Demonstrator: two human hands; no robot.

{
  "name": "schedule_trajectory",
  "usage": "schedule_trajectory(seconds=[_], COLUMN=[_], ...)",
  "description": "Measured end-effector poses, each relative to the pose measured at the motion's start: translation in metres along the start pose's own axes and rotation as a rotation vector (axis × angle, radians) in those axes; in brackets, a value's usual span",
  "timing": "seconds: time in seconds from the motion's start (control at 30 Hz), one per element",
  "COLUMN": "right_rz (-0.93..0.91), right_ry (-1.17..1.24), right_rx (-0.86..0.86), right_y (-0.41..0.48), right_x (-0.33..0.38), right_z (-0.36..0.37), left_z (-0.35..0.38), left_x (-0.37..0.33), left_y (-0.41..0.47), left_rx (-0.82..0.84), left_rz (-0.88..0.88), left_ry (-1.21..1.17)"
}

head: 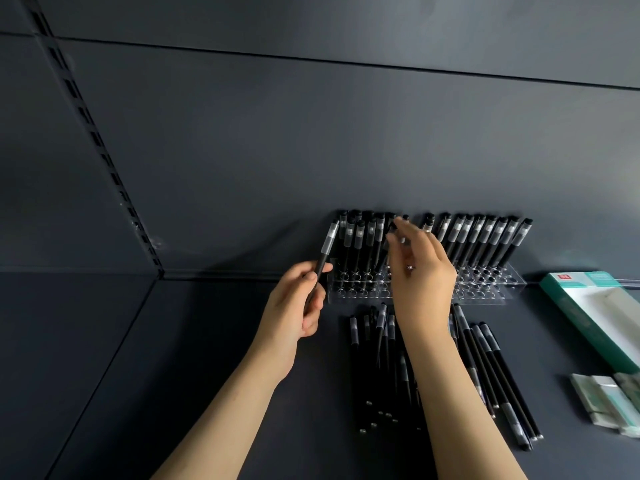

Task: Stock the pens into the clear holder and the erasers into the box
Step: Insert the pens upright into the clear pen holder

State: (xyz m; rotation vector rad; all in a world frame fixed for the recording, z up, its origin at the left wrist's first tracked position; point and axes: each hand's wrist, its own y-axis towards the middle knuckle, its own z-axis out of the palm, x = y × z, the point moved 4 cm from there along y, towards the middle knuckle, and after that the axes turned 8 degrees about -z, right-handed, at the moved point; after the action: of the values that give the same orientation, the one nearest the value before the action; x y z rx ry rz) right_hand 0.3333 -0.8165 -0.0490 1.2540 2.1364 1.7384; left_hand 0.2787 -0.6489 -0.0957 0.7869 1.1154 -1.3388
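- Nearest us, loose pens (388, 358) lie in two bunches on the dark shelf (207, 341), one on either side of the right forearm. A few erasers (602, 400) sit by the right edge.
- The left hand (294, 306) is curled round one pen (327, 247) low on its barrel, cap tilted upward, just left of the holder.
- The right hand (422, 271) reaches over the clear holder (485, 292), thumb and forefinger at a standing pen's cap. We cannot tell whether they pinch it.
- The green-and-white box (588, 306) lies right of the holder.
- Upright pens (485, 237) fill the holder's rear rows against the back panel (311, 133).
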Motion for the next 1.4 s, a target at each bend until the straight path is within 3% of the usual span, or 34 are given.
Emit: schedule_trajectory(seconds=[0.27, 0.47, 0.6, 0.7, 0.83, 0.97, 1.1, 1.4], right_rz=[0.061, 0.375, 0.505, 0.516, 0.525, 0.446, 0.358, 0.240], right_ry=[0.180, 0.566, 0.792, 0.861, 0.800, 0.604, 0.467, 0.347], right_rx=[0.099, 0.223, 0.202, 0.109, -0.200, -0.389, -0.341, -0.181], right_y=[0.003, -0.002, -0.004, 0.000, 0.007, 0.011, 0.010, 0.009], right_x=[0.011, 0.017, 0.017, 0.012, -0.006, -0.015, -0.014, -0.006], right_z=[-0.006, -0.003, -0.001, -0.007, -0.030, -0.052, -0.051, -0.040], left_z=[0.004, 0.013, 0.017, 0.012, 0.000, 0.001, 0.004, 0.005], left_x=[-0.001, 0.005, 0.009, 0.007, 0.007, 0.020, 0.030, 0.032], left_y=[-0.003, -0.006, -0.004, 0.001, 0.006, 0.009, 0.010, 0.010], left_rx=[0.057, 0.076, 0.092, 0.043, -0.104, -0.173, -0.207, -0.184], left_rz=[0.040, 0.024, 0.046, 0.164, 0.532, 0.659, 0.633, 0.596], left_ry=[0.063, 0.130, 0.184, 0.328, 0.816, 1.182, 1.381, 1.420])
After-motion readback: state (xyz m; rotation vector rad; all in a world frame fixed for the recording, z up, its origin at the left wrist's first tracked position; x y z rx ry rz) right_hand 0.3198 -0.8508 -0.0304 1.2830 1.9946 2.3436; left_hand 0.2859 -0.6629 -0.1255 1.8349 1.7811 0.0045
